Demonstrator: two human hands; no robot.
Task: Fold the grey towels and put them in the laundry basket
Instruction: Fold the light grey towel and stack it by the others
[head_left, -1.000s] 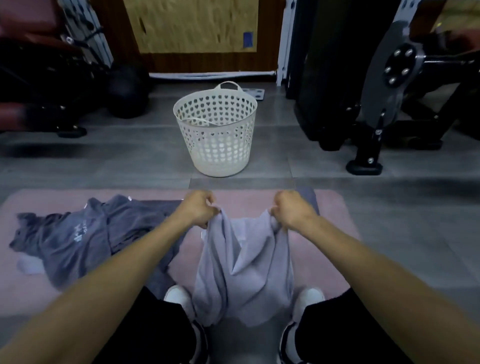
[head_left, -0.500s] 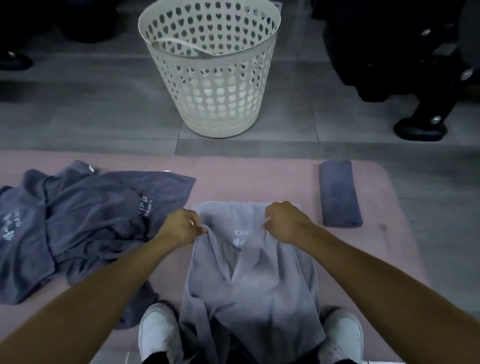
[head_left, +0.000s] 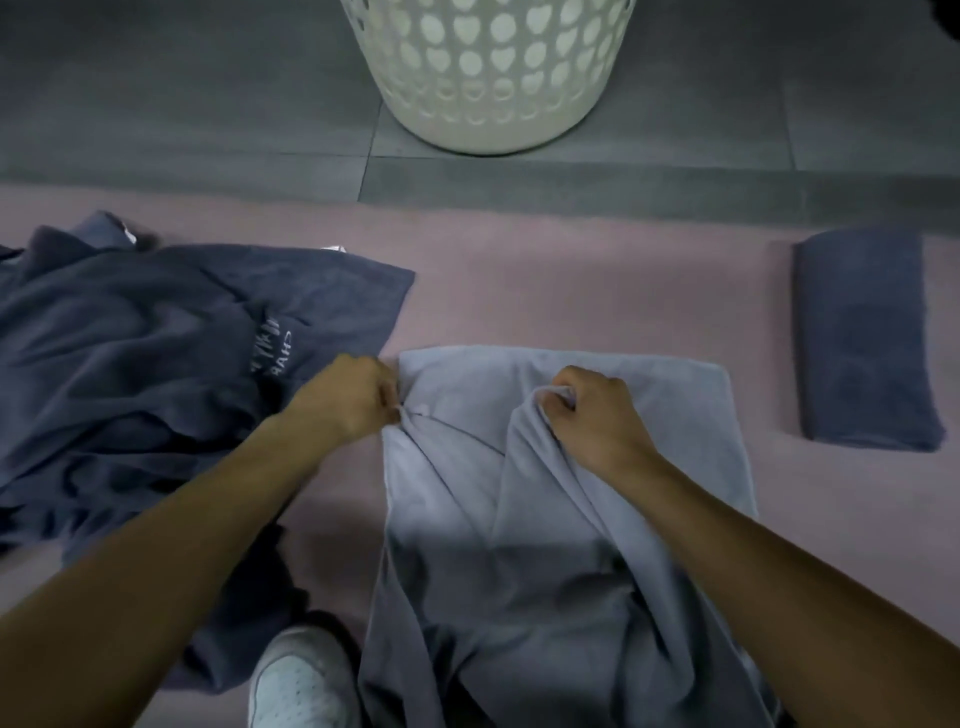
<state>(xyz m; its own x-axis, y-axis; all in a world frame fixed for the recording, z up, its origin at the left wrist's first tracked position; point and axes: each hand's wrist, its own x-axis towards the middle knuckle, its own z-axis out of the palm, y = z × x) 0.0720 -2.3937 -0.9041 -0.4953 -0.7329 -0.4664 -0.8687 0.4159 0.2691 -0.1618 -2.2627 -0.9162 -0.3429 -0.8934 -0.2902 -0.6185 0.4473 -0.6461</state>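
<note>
The towel (head_left: 561, 467) came down: held up at chest height 1 second earlier, its far half now lay flat on the pink mat (head_left: 519, 291), short of the basket (head_left: 493, 104). Left hand (head_left: 348, 400) and right hand (head_left: 597, 421) kept their fingers pinched on the top corners. By my read, the fold was starting; basket came later.
</note>
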